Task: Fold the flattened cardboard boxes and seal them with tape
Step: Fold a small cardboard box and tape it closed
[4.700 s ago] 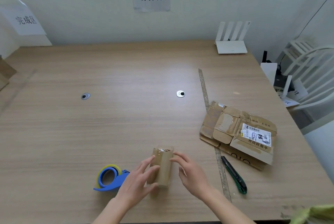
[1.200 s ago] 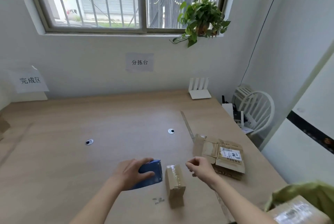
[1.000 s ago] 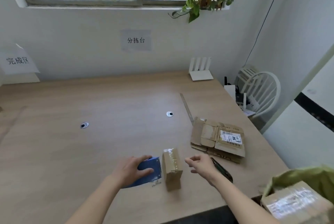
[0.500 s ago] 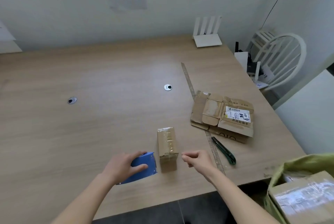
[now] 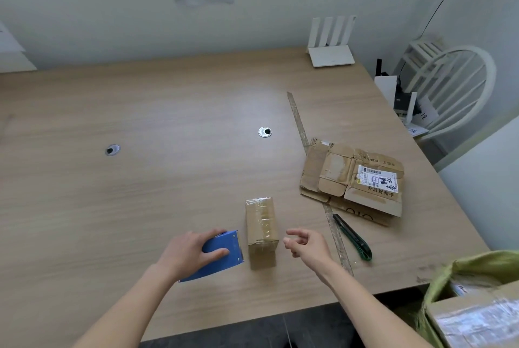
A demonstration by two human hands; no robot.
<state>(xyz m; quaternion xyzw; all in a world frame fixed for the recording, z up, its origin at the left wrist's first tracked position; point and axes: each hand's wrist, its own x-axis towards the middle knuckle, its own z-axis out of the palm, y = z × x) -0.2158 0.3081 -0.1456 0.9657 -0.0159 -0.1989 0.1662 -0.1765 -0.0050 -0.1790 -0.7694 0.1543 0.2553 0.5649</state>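
Observation:
A small folded cardboard box (image 5: 261,227) stands on the wooden table (image 5: 157,179), with clear tape along its top. Just left of it my left hand (image 5: 188,252) grips the blue tape dispenser (image 5: 222,255), which rests on the table. My right hand (image 5: 306,245) hovers just right of the box with its fingers loosely curled, holding nothing. A stack of flattened cardboard boxes (image 5: 352,182) with a shipping label lies further right.
A green utility knife (image 5: 353,237) and a long ruler (image 5: 317,176) lie between the box and the flat stack. A white router (image 5: 330,44) stands at the back. A white chair (image 5: 449,89) is at the right. A green bag holding parcels (image 5: 474,305) sits at the lower right.
The box now lies sealed with tape on top, and my left hand has taken the dispenser. My view dipped from the window down to the table. My right hand has drawn slightly away from the box.

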